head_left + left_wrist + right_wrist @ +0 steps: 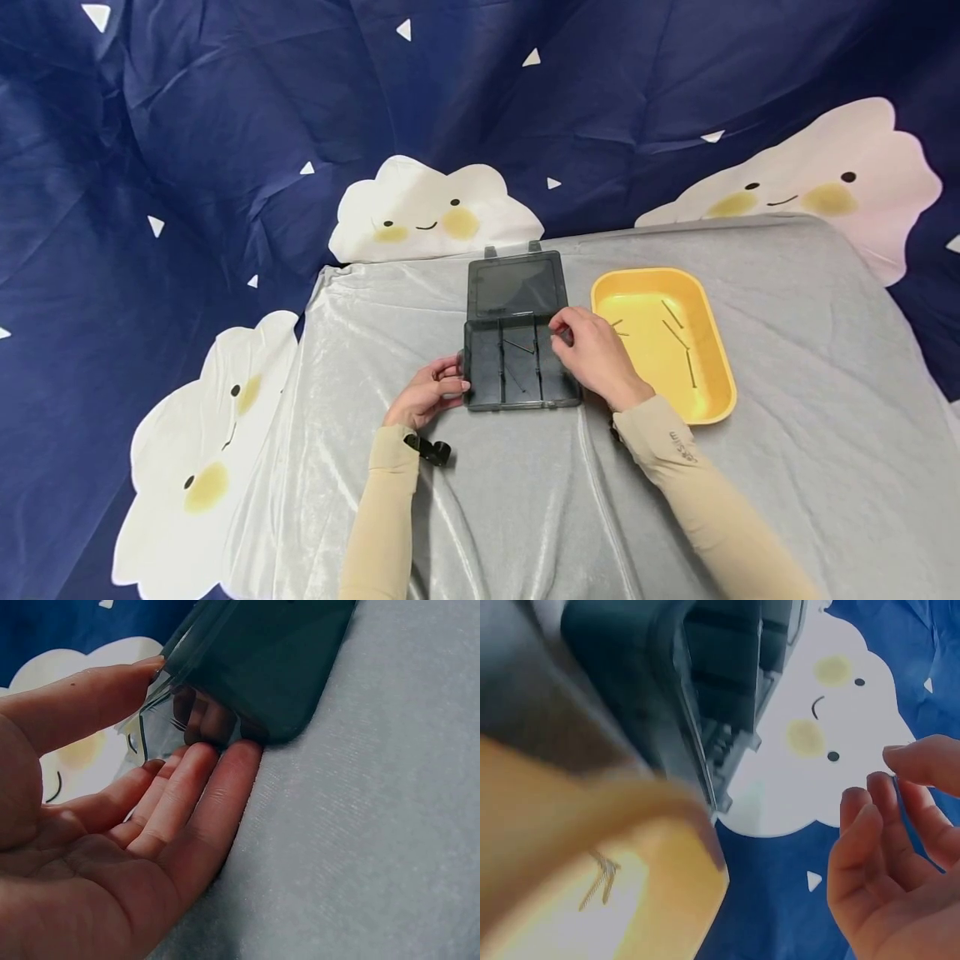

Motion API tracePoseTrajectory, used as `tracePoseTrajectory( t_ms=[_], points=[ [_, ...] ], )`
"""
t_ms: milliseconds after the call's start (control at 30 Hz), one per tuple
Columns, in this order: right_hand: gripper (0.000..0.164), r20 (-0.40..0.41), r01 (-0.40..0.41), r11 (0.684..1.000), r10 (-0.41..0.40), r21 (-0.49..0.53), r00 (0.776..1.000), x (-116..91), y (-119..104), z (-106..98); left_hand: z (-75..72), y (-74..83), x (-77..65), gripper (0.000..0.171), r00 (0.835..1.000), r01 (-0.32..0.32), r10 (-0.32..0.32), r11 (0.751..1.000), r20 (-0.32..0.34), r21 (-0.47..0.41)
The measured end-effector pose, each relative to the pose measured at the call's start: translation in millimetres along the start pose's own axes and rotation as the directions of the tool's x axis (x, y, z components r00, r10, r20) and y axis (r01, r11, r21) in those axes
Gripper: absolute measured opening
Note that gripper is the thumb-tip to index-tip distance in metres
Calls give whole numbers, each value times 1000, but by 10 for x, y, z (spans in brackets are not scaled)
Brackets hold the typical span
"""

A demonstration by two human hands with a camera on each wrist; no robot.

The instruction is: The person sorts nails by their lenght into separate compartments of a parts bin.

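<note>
A dark translucent compartment box [483, 367] lies with its lid [517, 283] folded back. Two thin dividers split it into three compartments, and the middle one holds thin screws [517, 346]. At the box's left side, my left hand [429, 392] holds it, thumb at the upper edge and fingers [217, 787] against the lower side wall. My right hand [594, 350] hovers over the right compartment, thumb and fingers bent towards each other. Nothing shows between its fingertips [880, 780] in the right wrist view.
Right of the box stands a yellow tray [716, 358] with several thin screws [675, 333] scattered in it; some of them [604, 877] show their thread up close. Grey cloth [510, 500] covers the table, backed by a dark blue curtain with clouds.
</note>
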State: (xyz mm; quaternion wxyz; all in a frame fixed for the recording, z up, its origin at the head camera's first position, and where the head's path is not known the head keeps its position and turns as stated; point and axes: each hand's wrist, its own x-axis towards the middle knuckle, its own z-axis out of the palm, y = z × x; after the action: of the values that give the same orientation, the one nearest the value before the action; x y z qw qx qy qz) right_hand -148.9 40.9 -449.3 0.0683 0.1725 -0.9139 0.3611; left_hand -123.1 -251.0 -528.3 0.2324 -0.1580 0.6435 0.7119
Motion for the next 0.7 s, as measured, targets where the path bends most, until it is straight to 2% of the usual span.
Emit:
tracePoseTrajectory(
  t_ms=[467, 700],
  points=[
    [13, -95, -16, 999, 12, -43, 995, -117, 189, -431, 0, 14, -13, 66, 1000, 1, -1, 1000, -8, 8],
    [15, -131, -72, 996, 64, -58, 989, -193, 376, -579, 2, 9, -16, 66, 1000, -3, 3, 1000, 5, 5]
  ],
)
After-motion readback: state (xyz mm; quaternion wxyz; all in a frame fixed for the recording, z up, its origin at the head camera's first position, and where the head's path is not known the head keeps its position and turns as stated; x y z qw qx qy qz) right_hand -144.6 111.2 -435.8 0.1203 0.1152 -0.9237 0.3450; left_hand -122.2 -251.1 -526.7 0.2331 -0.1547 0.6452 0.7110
